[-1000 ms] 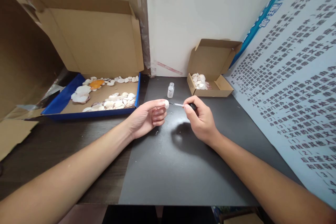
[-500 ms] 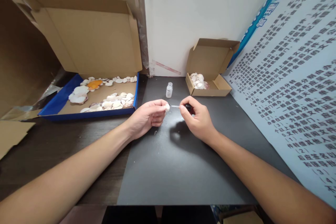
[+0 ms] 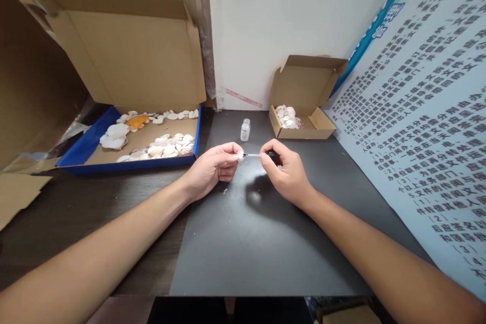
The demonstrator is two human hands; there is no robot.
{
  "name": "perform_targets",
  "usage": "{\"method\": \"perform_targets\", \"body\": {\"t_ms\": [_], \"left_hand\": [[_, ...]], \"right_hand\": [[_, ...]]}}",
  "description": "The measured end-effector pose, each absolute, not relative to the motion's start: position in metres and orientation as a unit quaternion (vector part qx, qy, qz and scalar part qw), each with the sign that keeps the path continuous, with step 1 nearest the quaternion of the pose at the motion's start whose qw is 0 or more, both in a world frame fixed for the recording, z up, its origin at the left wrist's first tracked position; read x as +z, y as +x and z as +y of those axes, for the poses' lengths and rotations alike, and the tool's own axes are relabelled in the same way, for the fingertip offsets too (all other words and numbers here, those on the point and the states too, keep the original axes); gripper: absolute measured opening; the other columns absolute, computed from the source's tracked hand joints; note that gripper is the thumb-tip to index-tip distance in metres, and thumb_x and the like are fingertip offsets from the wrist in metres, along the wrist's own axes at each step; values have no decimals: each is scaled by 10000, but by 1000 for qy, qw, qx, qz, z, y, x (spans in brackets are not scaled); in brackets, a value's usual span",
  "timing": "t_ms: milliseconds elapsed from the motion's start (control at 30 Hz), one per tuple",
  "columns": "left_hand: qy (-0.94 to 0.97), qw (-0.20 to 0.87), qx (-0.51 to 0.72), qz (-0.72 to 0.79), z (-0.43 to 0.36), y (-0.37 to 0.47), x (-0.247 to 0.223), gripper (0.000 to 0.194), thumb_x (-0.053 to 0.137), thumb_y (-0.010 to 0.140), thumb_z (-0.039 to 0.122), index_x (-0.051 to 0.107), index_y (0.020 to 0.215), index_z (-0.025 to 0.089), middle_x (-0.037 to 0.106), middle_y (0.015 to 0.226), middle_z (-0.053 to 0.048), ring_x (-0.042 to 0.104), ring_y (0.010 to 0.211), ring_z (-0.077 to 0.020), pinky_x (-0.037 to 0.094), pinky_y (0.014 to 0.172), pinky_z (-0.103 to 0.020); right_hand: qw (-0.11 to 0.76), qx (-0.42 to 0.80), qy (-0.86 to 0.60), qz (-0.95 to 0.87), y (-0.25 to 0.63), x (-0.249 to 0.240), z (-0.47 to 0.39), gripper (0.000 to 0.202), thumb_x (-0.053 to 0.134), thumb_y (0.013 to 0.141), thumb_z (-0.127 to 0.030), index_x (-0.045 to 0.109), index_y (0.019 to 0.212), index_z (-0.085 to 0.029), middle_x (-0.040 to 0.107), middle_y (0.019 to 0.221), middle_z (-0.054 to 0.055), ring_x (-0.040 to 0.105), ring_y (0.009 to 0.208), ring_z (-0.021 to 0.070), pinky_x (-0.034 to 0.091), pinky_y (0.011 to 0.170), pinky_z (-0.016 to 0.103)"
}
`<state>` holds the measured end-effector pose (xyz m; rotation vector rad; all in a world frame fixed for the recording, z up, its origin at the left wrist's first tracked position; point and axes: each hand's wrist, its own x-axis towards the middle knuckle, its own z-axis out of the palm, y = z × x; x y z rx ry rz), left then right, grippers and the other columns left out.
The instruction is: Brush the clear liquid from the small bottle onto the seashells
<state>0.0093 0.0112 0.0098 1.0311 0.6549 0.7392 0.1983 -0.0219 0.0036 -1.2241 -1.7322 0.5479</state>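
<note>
Between thumb and fingertips, my left hand (image 3: 217, 168) pinches a small white seashell (image 3: 240, 155). My right hand (image 3: 285, 171) is closed around the dark cap of a thin brush (image 3: 252, 155), whose stem points left. The brush's dark tip touches or nearly touches the shell; I cannot tell which. Just behind the hands stands a small uncapped bottle (image 3: 245, 131) of clear glass with pale contents, upright on the dark grey mat (image 3: 243, 253).
To the left, an open blue-edged cardboard box (image 3: 129, 166) holds several white shells and an orange shell (image 3: 137, 122). A smaller open cardboard box (image 3: 304, 134) with white shells is at the back right. A printed poster (image 3: 425, 111) lines the right side.
The shell in my left hand has shifted or turned slightly to the left against the brush tip. The right hand stays almost in place.
</note>
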Motion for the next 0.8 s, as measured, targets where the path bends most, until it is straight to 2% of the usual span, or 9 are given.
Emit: {"method": "perform_targets", "body": {"t_ms": [300,500,800], "left_hand": [[464,759,342,302,12,9,10,46,558,783,154,521,757,160,262,606,58,206,498,-68,145,481,-218],[462,768,330,296,12,9,11,42,539,770,151,504,752,163,257,599,56,209,504,-76,154,486,-221],[457,770,335,293,12,8,10,44,510,763,138,511,722,152,232,596,54,197,506,-80,155,486,-229]], "right_hand": [[492,204,-485,-694,199,7,-25,133,518,862,-236,497,734,-204,414,584,-54,351,491,93,305,492,227],[465,222,-476,-713,196,6,-25,114,524,844,-235,513,736,-200,449,596,-41,381,508,98,322,492,223],[477,204,-500,-693,198,8,-26,131,535,805,-216,485,685,-201,407,534,-61,352,450,80,305,448,205]]}}
